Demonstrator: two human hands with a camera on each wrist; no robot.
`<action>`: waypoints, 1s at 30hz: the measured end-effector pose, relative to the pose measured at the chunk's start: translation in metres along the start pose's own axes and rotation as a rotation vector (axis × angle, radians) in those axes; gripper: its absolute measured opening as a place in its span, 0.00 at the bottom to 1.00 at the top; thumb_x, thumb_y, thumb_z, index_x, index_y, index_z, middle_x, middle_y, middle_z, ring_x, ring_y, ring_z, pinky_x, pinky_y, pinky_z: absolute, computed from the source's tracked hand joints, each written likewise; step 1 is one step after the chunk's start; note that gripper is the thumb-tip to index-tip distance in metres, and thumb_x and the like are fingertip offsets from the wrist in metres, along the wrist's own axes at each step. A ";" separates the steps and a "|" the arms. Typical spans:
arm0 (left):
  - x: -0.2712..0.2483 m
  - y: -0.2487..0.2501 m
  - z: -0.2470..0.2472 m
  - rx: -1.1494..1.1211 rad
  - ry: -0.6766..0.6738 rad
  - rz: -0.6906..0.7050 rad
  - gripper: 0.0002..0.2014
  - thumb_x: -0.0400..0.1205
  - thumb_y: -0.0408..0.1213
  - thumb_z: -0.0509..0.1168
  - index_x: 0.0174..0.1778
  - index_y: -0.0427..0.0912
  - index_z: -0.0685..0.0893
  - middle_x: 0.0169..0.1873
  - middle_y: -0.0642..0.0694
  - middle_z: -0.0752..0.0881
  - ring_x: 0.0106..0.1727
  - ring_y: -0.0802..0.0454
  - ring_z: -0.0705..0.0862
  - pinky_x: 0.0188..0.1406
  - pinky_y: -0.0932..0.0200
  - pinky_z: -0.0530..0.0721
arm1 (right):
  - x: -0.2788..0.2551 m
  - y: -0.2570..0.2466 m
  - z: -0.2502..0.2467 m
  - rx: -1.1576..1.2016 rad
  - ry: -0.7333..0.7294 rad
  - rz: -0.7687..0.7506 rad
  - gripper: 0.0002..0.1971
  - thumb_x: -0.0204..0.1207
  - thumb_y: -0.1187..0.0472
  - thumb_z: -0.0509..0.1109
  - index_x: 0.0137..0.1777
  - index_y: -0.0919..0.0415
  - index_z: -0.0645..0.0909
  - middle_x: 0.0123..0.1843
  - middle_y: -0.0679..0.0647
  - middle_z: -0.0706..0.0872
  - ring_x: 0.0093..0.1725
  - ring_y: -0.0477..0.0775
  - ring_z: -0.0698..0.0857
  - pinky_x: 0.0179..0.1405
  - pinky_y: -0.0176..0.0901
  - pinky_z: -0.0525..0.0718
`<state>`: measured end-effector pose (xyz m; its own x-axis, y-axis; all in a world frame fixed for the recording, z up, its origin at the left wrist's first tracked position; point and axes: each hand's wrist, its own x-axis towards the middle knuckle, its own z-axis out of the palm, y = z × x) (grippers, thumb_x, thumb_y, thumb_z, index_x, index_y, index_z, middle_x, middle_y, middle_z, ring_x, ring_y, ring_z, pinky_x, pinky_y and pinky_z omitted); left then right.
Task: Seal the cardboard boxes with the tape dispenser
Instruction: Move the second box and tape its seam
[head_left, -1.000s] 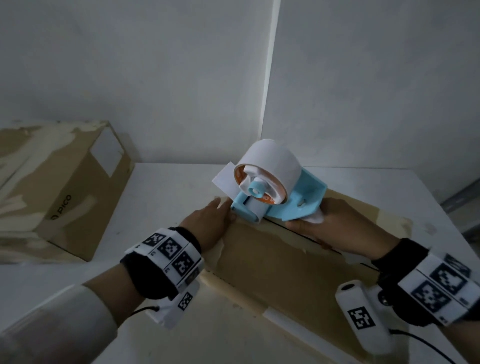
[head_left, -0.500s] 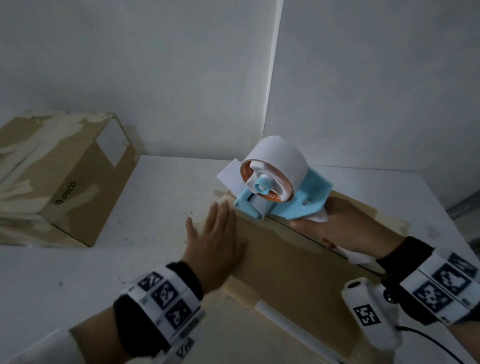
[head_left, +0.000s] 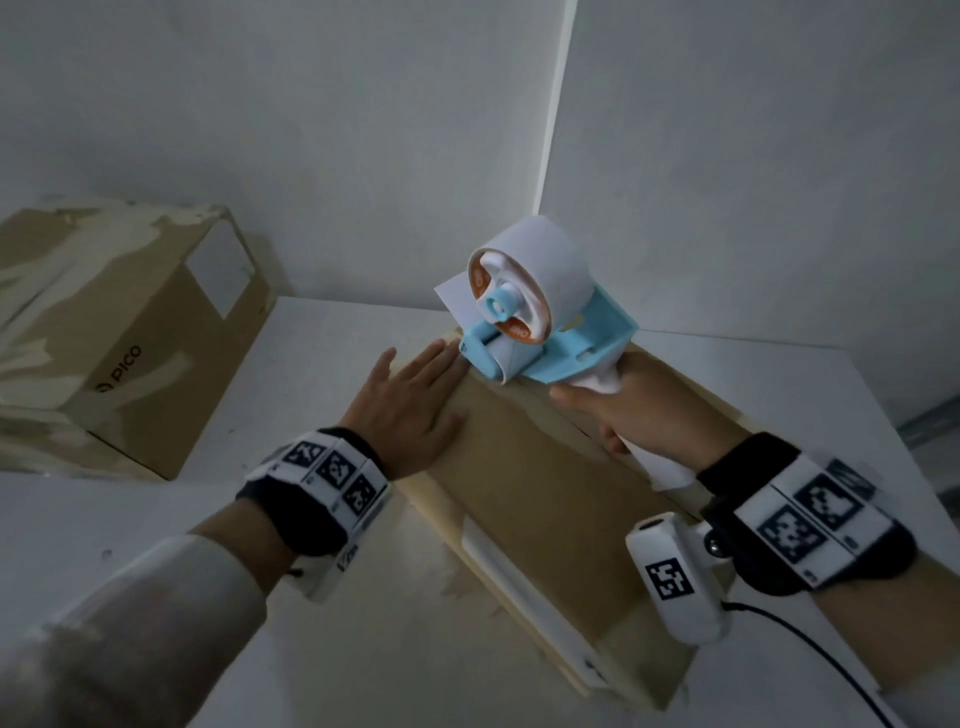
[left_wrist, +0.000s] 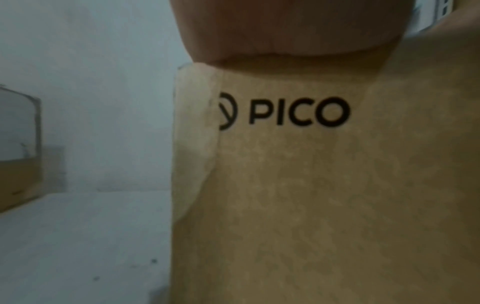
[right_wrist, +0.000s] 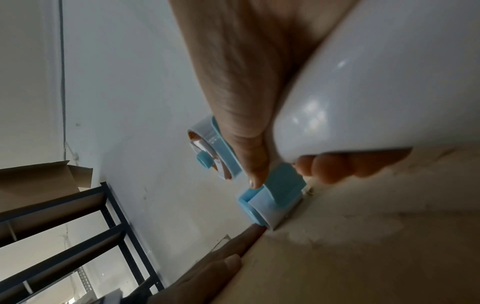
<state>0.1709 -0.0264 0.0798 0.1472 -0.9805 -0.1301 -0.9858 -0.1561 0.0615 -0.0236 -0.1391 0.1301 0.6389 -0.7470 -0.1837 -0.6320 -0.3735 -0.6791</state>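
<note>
White table (head_left: 332, 364): dispenser (head_left: 535, 317) btwn hands.

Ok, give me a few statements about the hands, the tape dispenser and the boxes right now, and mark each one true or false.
1. The right hand grips the tape dispenser by its white handle. True.
2. The left hand is curled into a fist, off the near cardboard box. False: it lies flat, fingers straight, on the box top beside the dispenser's roller.
3. The dispenser's roller end is down at the far end of the near box's top. True.
4. The second cardboard box is stacked on the near one. False: it sits apart on the white table, to the left.
5. The dispenser's frame is red. False: it is light blue, carrying a white roll.
</note>
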 end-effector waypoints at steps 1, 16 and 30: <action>0.004 -0.005 -0.002 0.002 0.001 0.014 0.44 0.68 0.59 0.23 0.81 0.47 0.46 0.82 0.49 0.50 0.83 0.53 0.49 0.79 0.44 0.46 | 0.002 -0.003 0.001 0.010 0.002 0.003 0.18 0.73 0.46 0.69 0.34 0.63 0.79 0.22 0.55 0.77 0.20 0.47 0.77 0.25 0.36 0.76; 0.025 0.005 -0.001 -0.103 0.081 -0.153 0.27 0.83 0.47 0.35 0.81 0.50 0.51 0.82 0.53 0.48 0.82 0.55 0.48 0.73 0.52 0.61 | 0.000 -0.003 0.006 -0.069 0.039 -0.029 0.14 0.75 0.52 0.68 0.36 0.62 0.75 0.24 0.53 0.73 0.22 0.47 0.71 0.19 0.30 0.69; 0.027 0.004 0.000 -0.151 0.038 -0.208 0.25 0.86 0.45 0.40 0.81 0.54 0.45 0.82 0.57 0.45 0.82 0.56 0.47 0.78 0.52 0.55 | -0.043 0.025 -0.008 0.010 0.035 0.018 0.19 0.70 0.46 0.66 0.41 0.65 0.81 0.38 0.61 0.87 0.40 0.57 0.86 0.45 0.51 0.84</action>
<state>0.1708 -0.0531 0.0768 0.3509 -0.9289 -0.1180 -0.9114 -0.3678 0.1849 -0.0708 -0.1206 0.1267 0.6114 -0.7727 -0.1708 -0.6388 -0.3545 -0.6828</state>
